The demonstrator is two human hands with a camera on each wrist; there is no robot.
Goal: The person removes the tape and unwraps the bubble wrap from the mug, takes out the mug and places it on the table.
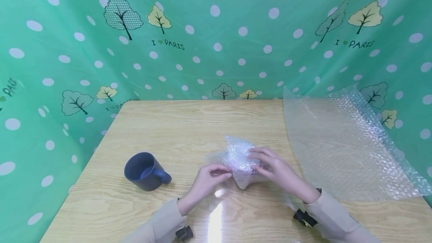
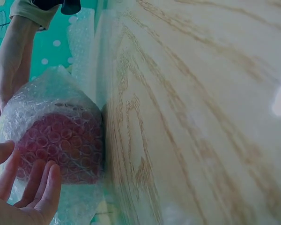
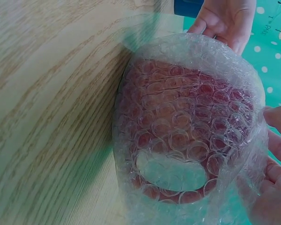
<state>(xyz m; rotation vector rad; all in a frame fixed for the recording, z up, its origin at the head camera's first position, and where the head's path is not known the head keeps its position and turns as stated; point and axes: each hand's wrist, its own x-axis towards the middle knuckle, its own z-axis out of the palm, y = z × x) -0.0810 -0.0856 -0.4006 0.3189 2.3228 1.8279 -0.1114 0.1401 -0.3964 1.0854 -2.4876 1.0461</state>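
A reddish mug (image 3: 173,101) with its handle loop lies inside bubble wrap (image 1: 237,156) near the middle of the table. Through the clear bubbles its red side (image 2: 61,143) also shows. My left hand (image 1: 210,177) is at the near left of the bundle, thumb and forefinger almost meeting at the wrap's edge, the other fingers held against its side. On the right, my right hand (image 1: 275,168) holds the bundle, its fingers spread and bent over the wrap. Its thumb is hidden in the head view.
A dark blue mug (image 1: 145,171) stands to the left, handle pointing right. A large loose sheet of bubble wrap (image 1: 337,149) covers the table's right side and hangs past its edge. Behind the wooden table (image 1: 189,123) hangs a green dotted curtain (image 1: 202,55).
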